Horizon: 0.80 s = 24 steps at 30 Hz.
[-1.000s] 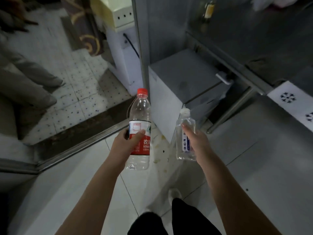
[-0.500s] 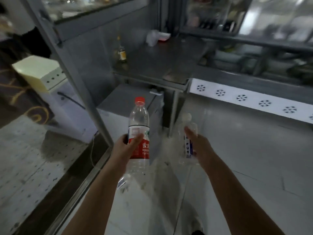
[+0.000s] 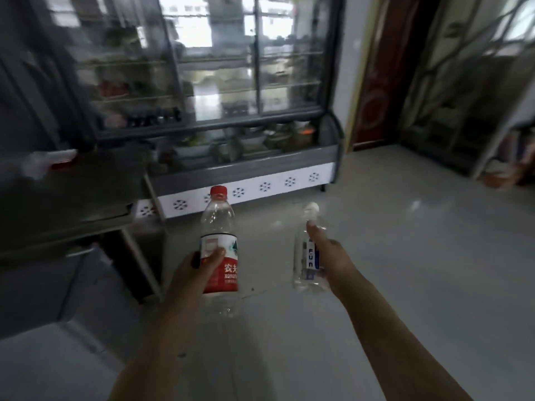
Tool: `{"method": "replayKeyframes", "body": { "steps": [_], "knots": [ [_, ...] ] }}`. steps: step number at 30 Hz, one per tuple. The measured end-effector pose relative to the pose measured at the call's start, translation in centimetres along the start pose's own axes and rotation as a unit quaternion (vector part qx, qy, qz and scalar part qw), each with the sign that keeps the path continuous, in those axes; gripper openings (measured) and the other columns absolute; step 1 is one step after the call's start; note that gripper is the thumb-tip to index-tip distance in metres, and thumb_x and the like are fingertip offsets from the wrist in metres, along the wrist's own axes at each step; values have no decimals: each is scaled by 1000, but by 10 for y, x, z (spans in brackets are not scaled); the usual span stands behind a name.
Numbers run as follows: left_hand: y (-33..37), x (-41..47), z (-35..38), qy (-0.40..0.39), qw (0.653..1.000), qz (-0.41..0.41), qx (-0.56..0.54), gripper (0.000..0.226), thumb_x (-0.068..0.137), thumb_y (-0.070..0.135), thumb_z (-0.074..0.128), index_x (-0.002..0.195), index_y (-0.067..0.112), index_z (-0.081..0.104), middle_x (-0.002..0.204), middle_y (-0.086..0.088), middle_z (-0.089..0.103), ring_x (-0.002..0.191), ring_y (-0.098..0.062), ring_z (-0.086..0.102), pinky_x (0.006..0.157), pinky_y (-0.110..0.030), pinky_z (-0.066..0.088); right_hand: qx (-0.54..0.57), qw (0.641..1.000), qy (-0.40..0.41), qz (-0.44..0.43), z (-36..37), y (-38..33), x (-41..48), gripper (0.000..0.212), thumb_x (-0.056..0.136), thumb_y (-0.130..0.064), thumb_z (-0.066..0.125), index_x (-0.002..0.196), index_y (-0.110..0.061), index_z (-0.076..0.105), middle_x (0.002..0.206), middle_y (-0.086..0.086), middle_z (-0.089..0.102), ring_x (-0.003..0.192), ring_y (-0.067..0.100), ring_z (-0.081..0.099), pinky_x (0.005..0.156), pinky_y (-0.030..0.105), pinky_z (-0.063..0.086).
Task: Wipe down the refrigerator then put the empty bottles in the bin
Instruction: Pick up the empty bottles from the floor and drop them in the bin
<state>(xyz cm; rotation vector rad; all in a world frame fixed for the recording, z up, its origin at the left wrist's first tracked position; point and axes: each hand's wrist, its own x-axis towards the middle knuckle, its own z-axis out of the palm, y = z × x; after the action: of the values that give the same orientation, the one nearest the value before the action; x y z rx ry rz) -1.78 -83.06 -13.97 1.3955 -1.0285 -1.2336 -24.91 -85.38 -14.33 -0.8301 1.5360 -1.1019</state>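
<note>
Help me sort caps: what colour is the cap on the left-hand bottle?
Red; the cap shows best in the head view.

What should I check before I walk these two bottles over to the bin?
1. Left hand grips the red-capped bottle round its label: ok.
2. Right hand grips the small clear bottle: ok.
3. Red cap screwed on: ok.
4. Bottles empty: no liquid shows in either: ok.
5. Bin located: not in view: cannot tell.
6. Refrigerator wiped down: glass too blurred: cannot tell.
</note>
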Motion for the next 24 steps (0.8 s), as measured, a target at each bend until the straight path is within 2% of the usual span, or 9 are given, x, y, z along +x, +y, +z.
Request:
{"method": "replayKeyframes", "body": {
  "steps": [4, 7, 11, 14, 16, 20, 22, 24],
  "knots": [
    [2, -31, 90, -88, 996, -4, -6, 30, 80, 35, 66, 100, 13, 64, 88, -14, 72, 78, -30, 69, 73, -41, 56, 51, 996, 75, 0, -105, 13, -36, 58, 78, -62, 58, 85, -5, 67, 79, 12, 66, 78, 30, 66, 84, 48, 54],
    [-3, -64, 154, -166, 986, -21, 5, 31, 81, 36, 66, 100, 11, 65, 88, -16, 72, 81, -35, 69, 77, -50, 55, 67, 987, 148, 15, -179, 32, -72, 58, 77, -62, 58, 83, -5, 66, 81, 14, 67, 81, 32, 67, 85, 50, 54],
    [-14, -109, 230, -257, 966, -15, 24, 41, 76, 41, 70, 98, 8, 66, 86, -17, 72, 81, -35, 70, 81, -51, 54, 89, 970, 227, 21, -263, 54, -127, 59, 78, -62, 58, 86, -4, 65, 92, 20, 67, 88, 34, 67, 87, 52, 52],
    [-18, -140, 281, -324, 945, -12, 48, 59, 59, 54, 77, 96, 8, 66, 85, -15, 73, 80, -33, 70, 81, -49, 55, 127, 954, 271, 15, -313, 67, -165, 57, 81, -59, 56, 90, -3, 63, 86, 17, 66, 80, 30, 66, 84, 50, 53],
    [-19, -157, 314, -371, 927, -21, 57, 64, 55, 56, 76, 97, 9, 66, 86, -15, 73, 80, -32, 70, 81, -51, 54, 142, 943, 301, 2, -344, 75, -184, 60, 82, -60, 54, 98, -2, 63, 84, 15, 66, 78, 29, 66, 81, 48, 55],
    [-17, -181, 380, -431, 900, -17, 57, 39, 72, 41, 74, 94, 10, 66, 83, -15, 73, 77, -33, 70, 78, -51, 55, 181, 916, 358, -5, -390, 83, -212, 62, 84, -58, 53, 105, 0, 62, 87, 15, 65, 75, 27, 65, 62, 35, 55],
    [-15, -188, 412, -452, 890, -11, 56, 30, 79, 34, 70, 94, 8, 66, 82, -14, 73, 75, -30, 70, 75, -45, 56, 190, 900, 393, -2, -411, 84, -218, 59, 85, -56, 53, 103, -1, 62, 87, 15, 65, 75, 26, 65, 61, 34, 56],
    [-13, -190, 445, -472, 880, -3, 61, 30, 81, 32, 67, 96, 6, 65, 85, -14, 72, 73, -27, 70, 67, -37, 57, 190, 884, 428, 1, -432, 86, -215, 58, 85, -55, 54, 102, -1, 63, 87, 15, 65, 76, 26, 65, 62, 33, 56]
  ]
}}
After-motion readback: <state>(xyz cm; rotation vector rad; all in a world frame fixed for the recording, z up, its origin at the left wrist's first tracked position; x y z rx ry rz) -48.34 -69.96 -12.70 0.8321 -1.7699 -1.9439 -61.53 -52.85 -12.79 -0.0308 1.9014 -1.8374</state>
